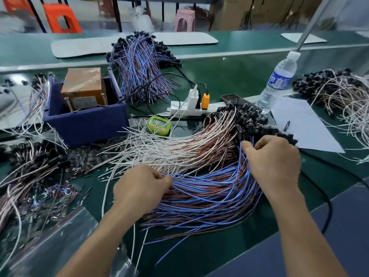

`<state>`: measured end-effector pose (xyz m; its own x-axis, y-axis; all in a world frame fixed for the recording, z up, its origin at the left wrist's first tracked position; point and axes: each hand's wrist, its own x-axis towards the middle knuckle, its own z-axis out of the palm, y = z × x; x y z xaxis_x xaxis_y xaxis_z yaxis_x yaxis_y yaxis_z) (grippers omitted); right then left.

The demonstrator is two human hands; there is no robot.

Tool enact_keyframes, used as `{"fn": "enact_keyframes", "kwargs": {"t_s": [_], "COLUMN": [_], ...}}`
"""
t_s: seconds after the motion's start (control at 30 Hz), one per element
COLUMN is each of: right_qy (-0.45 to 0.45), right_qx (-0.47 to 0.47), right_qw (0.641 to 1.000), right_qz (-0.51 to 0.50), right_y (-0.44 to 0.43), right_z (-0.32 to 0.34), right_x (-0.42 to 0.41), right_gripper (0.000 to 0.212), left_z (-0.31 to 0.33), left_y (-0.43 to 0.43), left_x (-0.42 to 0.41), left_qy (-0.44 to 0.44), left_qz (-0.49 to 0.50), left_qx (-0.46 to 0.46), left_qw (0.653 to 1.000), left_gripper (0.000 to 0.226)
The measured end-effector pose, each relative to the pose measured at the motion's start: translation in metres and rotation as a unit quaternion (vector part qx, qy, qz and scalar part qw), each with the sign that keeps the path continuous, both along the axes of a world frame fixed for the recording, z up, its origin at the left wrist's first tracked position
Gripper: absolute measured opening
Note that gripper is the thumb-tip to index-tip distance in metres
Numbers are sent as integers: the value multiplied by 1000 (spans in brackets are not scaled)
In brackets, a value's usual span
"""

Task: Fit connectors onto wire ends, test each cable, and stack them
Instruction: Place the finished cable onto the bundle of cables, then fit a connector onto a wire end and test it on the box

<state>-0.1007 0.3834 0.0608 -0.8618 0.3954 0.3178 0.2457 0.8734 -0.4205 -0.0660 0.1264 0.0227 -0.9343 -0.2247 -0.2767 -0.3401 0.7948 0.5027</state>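
While amid blue wires (209, 189), one left hand (139, 186), one right hand (273, 158); one bottle (279, 80).

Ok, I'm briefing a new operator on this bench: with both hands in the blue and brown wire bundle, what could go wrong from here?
1. The blue and brown wire bundle, gripped by the left hand and right hand, lies against the fan of white and brown wires; lifting it may tangle or mix the two lots.
2. The black cable looping past the right forearm could snag on the arm and get dragged.
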Motion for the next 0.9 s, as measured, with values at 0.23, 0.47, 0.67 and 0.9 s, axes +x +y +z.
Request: {"fn": "enact_keyframes", "kwargs": {"t_s": [0.23, 0.47, 0.67, 0.9], "right_qy": [67, -16, -94, -153], "right_qx": [-81, -184, -263, -341], "right_qw": [990, 946, 896, 838], "right_qz": [99, 266, 345, 396], "right_y": [-34, -110, -178, -265], "right_z": [-7, -24, -39, -48], "right_x": [16, 10, 1, 4], "right_gripper": [46, 45, 42, 42], "left_z": [-3, -7, -8, -10], "left_y": [-29, -85, -130, -181], "left_x": [-4, -3, 16, 43], "left_qy": [37, 107, 201, 268], "left_qz": [50, 144, 225, 316], "left_qx": [100, 273, 433, 393], "left_qw": [993, 945, 849, 821], "left_gripper": [29, 27, 38, 11]}}
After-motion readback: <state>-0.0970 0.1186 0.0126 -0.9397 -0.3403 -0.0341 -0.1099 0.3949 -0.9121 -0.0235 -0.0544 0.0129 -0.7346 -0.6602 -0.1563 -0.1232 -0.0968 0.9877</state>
